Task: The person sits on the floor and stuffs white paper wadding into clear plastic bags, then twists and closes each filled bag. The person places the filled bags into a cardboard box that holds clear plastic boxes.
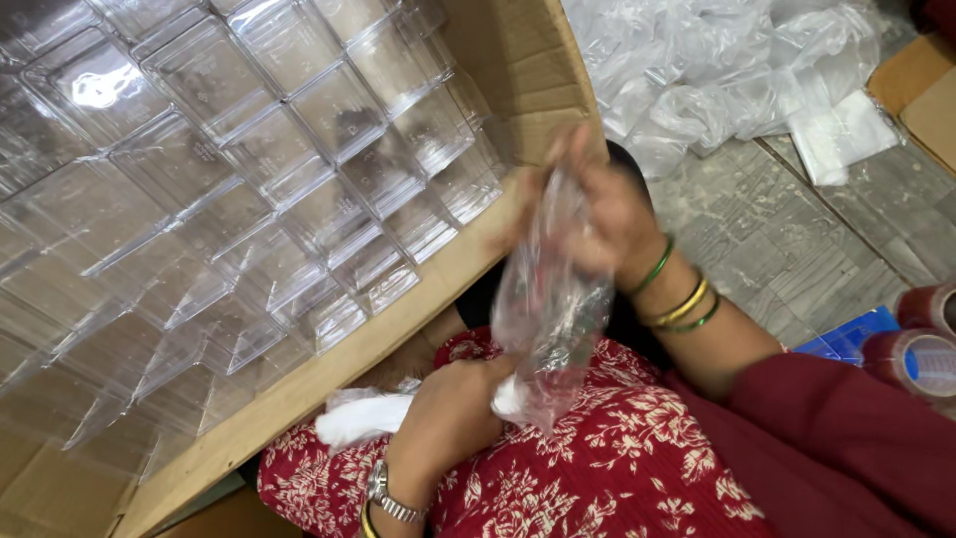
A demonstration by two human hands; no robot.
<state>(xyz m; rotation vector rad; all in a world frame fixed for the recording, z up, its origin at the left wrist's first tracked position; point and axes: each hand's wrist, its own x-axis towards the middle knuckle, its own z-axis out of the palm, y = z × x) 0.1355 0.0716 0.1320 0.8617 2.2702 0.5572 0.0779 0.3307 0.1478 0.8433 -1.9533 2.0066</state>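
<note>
My right hand (597, 204) pinches the top of a small clear plastic bag (546, 319), holding it up over my lap. The bag hangs down crumpled, with something small and dark blurred inside. My left hand (448, 413) rests on my red flowered dress, gripping a white crumpled piece of plastic or cloth (363, 416) and touching the bag's lower end. A watch is on my left wrist, green and yellow bangles on my right.
A large cardboard box (398, 319) at the left is packed with several clear plastic containers (249, 149). A pile of clear plastic bags (717, 70) lies on the floor behind. Brown tape rolls (921, 349) sit at the right edge.
</note>
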